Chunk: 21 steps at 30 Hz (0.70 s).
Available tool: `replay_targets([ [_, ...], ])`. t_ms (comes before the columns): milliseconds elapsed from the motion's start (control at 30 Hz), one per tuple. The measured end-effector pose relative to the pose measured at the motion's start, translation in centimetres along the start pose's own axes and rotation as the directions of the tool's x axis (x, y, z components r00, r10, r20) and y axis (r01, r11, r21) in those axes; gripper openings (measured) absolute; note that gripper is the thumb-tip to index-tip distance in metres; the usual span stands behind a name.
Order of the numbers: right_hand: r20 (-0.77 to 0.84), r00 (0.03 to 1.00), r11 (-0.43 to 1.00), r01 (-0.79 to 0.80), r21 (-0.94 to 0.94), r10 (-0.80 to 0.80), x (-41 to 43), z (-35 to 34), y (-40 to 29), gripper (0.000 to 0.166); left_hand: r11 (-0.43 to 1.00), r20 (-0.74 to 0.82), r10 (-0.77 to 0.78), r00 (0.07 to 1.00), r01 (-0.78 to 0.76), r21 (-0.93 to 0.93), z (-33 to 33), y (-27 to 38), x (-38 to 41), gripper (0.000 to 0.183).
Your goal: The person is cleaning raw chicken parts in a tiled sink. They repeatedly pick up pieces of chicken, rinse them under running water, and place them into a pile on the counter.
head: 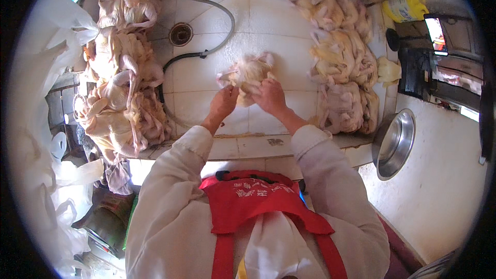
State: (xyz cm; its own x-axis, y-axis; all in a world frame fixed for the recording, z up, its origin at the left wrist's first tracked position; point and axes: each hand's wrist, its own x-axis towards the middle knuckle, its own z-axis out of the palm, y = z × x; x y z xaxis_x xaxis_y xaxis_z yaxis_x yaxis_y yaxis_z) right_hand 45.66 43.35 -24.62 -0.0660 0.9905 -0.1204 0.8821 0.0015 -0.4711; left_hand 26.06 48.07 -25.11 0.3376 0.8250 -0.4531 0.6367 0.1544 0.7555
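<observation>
A plucked poultry carcass [251, 69], blurred by motion, lies on the white-tiled basin floor [279, 19] in front of me. My left hand [224, 102] pinches its near left side, with the fingertips bunched together. At its near right side, my right hand [270, 96] grips a part that looks like a leg or wing. The fingers partly cover the held parts, so I cannot tell exactly which they are.
Plucked carcasses are heaped on the left ledge [116, 97] and in a right-hand row [341, 58]. A hose [230, 15] curves past the drain [181, 34]. At right are a steel bowl [395, 145], a yellow jug [405, 7] and a phone [436, 35].
</observation>
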Motion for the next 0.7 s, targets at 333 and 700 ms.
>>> replay_targets([
  [333,0.459,0.853,-0.440,-0.321,0.838,0.251,5.5,-8.3,-2.7,0.038,0.996,-0.157,-0.036,0.987,0.048,0.073,-7.5,1.9,-0.9,0.036],
  [700,0.429,0.688,-0.613,0.029,0.790,0.585,-2.1,5.6,5.9,0.026,0.908,0.118,-0.071,0.990,0.015,0.419,0.3,0.9,4.7,0.038],
])
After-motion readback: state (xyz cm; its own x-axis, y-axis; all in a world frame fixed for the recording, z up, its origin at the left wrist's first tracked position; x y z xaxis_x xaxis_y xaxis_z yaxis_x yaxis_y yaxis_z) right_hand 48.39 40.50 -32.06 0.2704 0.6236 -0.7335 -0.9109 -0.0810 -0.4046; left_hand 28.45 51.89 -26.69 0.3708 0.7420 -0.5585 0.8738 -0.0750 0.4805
